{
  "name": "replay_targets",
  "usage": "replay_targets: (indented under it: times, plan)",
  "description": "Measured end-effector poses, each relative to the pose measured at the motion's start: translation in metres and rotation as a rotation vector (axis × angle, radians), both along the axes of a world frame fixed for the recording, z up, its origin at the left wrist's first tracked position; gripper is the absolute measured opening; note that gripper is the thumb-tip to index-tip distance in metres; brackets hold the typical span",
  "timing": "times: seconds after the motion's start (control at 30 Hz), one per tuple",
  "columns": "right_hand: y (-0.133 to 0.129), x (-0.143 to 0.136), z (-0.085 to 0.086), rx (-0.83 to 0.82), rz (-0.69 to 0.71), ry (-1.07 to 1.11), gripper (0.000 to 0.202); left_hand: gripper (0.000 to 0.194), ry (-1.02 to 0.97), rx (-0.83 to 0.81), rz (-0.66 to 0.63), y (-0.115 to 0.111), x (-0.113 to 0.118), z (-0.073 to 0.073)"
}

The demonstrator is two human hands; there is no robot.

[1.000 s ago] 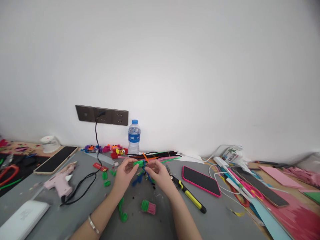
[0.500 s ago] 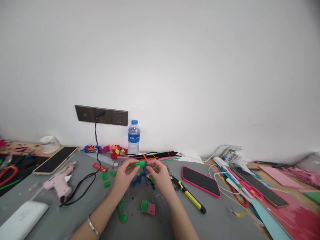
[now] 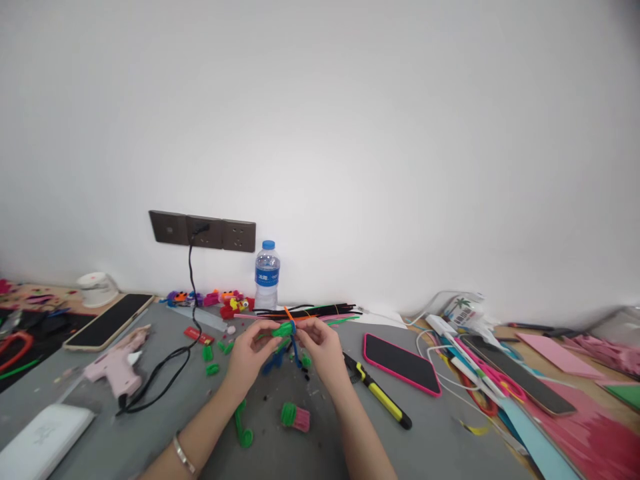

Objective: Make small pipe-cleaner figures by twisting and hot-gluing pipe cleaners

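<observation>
Glue gun (image 3: 116, 370) left of hands (image 3: 251, 351), bottle (image 3: 267, 277) behind them.

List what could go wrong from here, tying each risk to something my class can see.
1. The black cord loops from the wall socket to the glue gun; a sweep of the left hand might snag it and drag the gun.
2. The blue strip at the right hand looks thin and bendy, so it may slip off the green piece.
3. Small green bits lie loose near the left forearm, which could brush them away.
</observation>
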State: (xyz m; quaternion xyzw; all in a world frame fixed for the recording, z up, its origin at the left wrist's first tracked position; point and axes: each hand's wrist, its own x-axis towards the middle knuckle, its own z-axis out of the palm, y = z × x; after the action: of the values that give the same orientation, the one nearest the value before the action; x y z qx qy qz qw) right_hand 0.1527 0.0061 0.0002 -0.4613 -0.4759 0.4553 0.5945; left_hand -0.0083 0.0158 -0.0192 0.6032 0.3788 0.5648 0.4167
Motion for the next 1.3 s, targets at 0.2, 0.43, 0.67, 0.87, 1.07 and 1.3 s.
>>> replay_targets:
  times: [0.2,0.43,0.67,0.87,1.07,1.3]
  plan:
    - [0.000,0.001,0.002,-0.012,-0.019,-0.003,0.035,0.012,-0.004,0.075,0.012,0.001,-0.001,-0.004]
    - [-0.001,0.007,0.001,-0.189,0.115,0.101,0.047,0.010,-0.027,0.087,0.021,0.001,-0.002,-0.006]
    - [-0.003,0.008,-0.002,-0.227,0.215,0.161,0.046,0.010,-0.033,0.097,0.003,-0.002,-0.001,-0.002]
    - [-0.001,0.006,-0.007,-0.212,0.178,0.124,0.048,0.014,-0.010,0.072,0.011,-0.004,0.000,-0.001]
    - [0.001,0.007,-0.009,-0.224,0.160,0.104,0.047,0.017,0.013,0.077,0.007,-0.004,0.001,0.002]
    - [0.001,0.011,-0.007,-0.256,0.181,0.124,0.051,0.015,0.012,0.094,0.008,-0.005,0.001,0.002]
